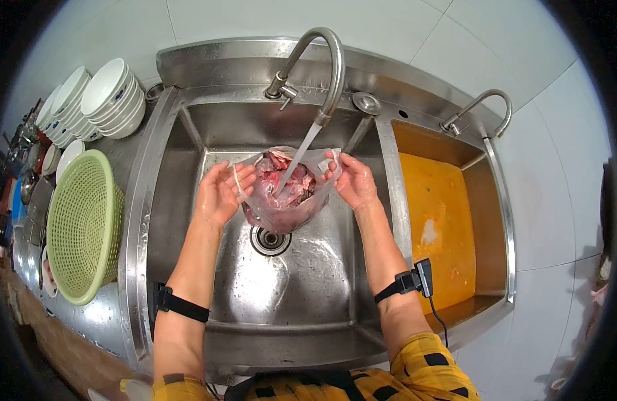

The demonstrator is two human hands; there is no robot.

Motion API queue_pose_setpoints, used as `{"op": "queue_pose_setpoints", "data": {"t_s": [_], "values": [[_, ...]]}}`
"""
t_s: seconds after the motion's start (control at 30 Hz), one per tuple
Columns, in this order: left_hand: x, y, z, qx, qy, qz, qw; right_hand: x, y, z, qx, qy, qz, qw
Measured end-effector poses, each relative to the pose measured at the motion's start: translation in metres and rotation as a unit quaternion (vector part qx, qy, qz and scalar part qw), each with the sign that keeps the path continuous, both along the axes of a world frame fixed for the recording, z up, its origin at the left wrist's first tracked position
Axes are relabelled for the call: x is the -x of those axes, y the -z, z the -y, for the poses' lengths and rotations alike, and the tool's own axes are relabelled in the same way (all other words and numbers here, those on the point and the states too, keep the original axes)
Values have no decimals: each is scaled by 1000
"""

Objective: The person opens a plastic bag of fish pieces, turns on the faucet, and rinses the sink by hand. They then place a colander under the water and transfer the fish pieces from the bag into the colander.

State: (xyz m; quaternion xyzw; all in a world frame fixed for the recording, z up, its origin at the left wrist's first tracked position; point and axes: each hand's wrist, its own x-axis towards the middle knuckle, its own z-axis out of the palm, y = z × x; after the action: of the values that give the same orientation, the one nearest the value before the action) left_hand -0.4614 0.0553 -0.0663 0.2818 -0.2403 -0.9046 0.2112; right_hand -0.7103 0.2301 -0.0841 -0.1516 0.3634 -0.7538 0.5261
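Observation:
A clear plastic bag (271,215) hangs over the left sink basin, its mouth spread upward. Inside lie raw, dark-red and pink pieces that look like meat or fish (298,187). My left hand (221,192) is palm up, with the bag's handle looped across its curled fingers. Pinched in the fingers of my right hand (354,180) is the opposite edge of the bag. Water runs from the curved faucet (336,73) straight into the bag's opening. Part of the contents is hidden by the stream and the cloudy plastic.
Just below the bag is the basin's drain (270,240). Orange-brown liquid (442,227) fills the right basin, under a second faucet (502,107). On the left counter stand a green plastic colander (84,227) and stacked white bowls (114,100). A round metal lid (367,102) sits on the back ledge.

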Motion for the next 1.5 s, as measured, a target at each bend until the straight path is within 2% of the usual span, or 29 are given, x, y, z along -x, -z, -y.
{"op": "queue_pose_setpoints", "data": {"t_s": [0.3, 0.6, 0.67, 0.7, 0.83, 0.9, 0.93, 1.13, 1.5], "values": [[2, -1, -15, -8, -5, 4, 1000, -3, 12, -1, -4, 37, 21, 999], [13, -18, -22, 6, 20, 2, 1000, -7, -4, -16, -1, 70, 4, 998], [10, -19, -13, 21, 37, 8, 999, -4, -4, -21, -46, 85, 8, 995], [10, -20, -9, 21, 40, 8, 999, -4, -2, -24, -43, 74, -21, 996], [9, -16, -1, 7, 58, 6, 998, -10, 2, -24, -55, 65, -22, 996], [5, -13, 0, 6, 59, 4, 998, -16, 5, -22, -69, 101, -1, 993], [5, -9, 3, 0, 58, 8, 998, -19, -1, -23, -84, 98, -29, 991], [1, -4, 3, -8, 57, 11, 998, -19, -1, -27, -94, 58, -19, 994], [-9, -1, 5, -26, 47, 3, 999, -17, 0, -27, -111, 56, 8, 992]]}}
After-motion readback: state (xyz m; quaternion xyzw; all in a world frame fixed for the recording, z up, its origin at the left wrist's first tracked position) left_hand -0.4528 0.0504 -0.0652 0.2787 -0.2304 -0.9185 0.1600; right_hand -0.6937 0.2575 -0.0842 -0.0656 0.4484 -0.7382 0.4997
